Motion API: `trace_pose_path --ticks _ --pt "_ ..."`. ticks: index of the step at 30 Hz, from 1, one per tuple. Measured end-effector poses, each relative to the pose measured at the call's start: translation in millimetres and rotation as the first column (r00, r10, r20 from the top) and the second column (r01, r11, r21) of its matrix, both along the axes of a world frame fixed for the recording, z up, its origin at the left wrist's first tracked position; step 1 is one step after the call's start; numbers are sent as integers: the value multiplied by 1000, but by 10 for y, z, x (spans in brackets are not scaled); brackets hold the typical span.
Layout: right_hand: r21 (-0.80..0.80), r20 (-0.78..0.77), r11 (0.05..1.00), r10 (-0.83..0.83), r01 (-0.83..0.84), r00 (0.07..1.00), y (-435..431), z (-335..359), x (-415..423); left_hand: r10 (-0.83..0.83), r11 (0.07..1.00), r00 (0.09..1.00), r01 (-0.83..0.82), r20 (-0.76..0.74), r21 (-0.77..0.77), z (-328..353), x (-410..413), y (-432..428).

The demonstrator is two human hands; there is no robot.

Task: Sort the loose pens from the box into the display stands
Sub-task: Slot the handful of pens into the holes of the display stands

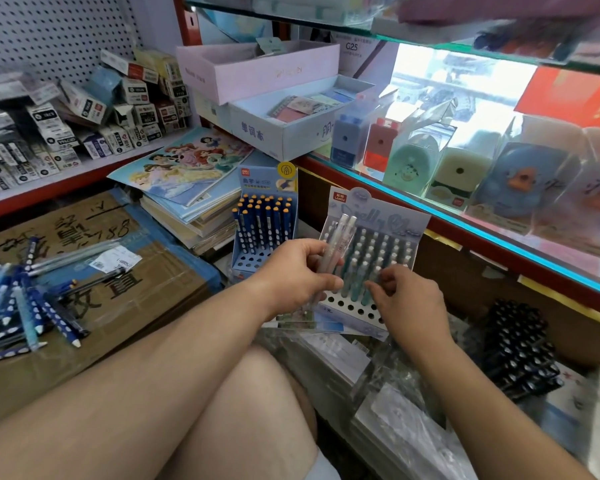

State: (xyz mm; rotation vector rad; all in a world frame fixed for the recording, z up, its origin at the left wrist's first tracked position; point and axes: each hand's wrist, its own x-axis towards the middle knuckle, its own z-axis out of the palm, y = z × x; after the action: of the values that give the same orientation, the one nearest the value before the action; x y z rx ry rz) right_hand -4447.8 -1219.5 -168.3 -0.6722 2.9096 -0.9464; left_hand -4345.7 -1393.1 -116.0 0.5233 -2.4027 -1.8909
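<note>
Cardboard box at 9 o'clock carried a heap of loose blue pens. Blue stand sat at 11 o'clock from the left hand, with its rear holes filled and its front holes showing. I saw that hand gripping a few pale pens, tips up. Pale stand stood at its 3 o'clock, mostly filled. Right hand was curled onto the front pens there. I couldn't tell whether it pinched one.

navy white-dotted pens, blue stand
</note>
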Motion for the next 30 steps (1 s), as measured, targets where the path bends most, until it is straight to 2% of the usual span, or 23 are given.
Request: trace_pose_path --ticks 2,5,8,10,16,20,25,30 --pt "-23 -1 1000 -4 4 1000 29 75 22 -12 1000 1000 12 6 -2 6 -3 4" --pt "-258 67 966 18 0 998 69 245 79 -65 998 998 65 17 24 9 -15 32" --pt "-504 183 860 192 -76 964 66 463 150 -145 989 989 144 36 41 13 -23 74" --pt "-575 202 809 286 -123 937 61 576 188 -193 981 980 192 39 24 20 -33 99" --pt "-617 201 772 340 -151 919 95 626 207 -214 976 976 215 35 -27 52 -28 125" --pt "-624 113 776 202 -89 973 174 570 143 -77 993 997 77 4 -84 18 -58 69" --pt "-438 29 898 60 -41 998 319 421 24 82 991 995 -87 -49 -100 -22 -67 1" --pt "-336 -26 941 32 -39 999 330 283 43 107 989 993 -111 -43 -100 -36 -77 -5"
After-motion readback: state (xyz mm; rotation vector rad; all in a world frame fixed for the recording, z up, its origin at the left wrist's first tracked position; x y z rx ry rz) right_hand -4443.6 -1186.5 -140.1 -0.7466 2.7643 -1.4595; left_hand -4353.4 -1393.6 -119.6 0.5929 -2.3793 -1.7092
